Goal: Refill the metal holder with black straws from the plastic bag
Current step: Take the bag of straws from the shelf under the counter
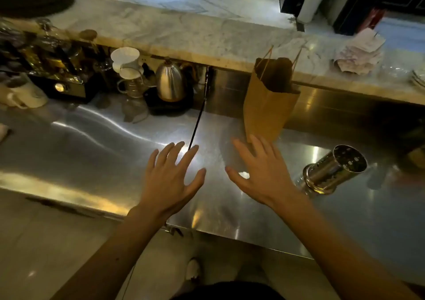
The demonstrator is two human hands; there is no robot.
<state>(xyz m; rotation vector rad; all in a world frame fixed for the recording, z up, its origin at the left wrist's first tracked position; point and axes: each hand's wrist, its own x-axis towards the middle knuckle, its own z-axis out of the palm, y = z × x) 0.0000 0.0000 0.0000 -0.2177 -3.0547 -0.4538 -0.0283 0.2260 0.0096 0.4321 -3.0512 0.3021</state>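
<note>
Nearest to the camera are the person's two bare forearms. They reach over the near edge of the steel counter [92, 152]. The left grip [170, 180] and the right grip [259, 173] are both spread flat, fingers apart, palms down, and they hold nothing. I cannot tell whether they touch the steel or hover just above it.

The metal holder [333, 171], a shiny cup with round holes, stands toward the right side of the counter, about midway between the near and far edges and near the right grip. No straw shows above its rim, and it seems empty.

I cannot see any plastic bag or black straws for sure. A thin dark line [199, 113] runs from the far edge toward the left grip's fingertips; it may be a seam or a straw. A brown paper bag [269, 102] stands open at the far edge, just beyond the right grip. A steel kettle [170, 81] and a white dripper [125, 62] stand at the far left.

I judge the refill is not begun: finding the straws, taking them out and filling the holder are all left.
</note>
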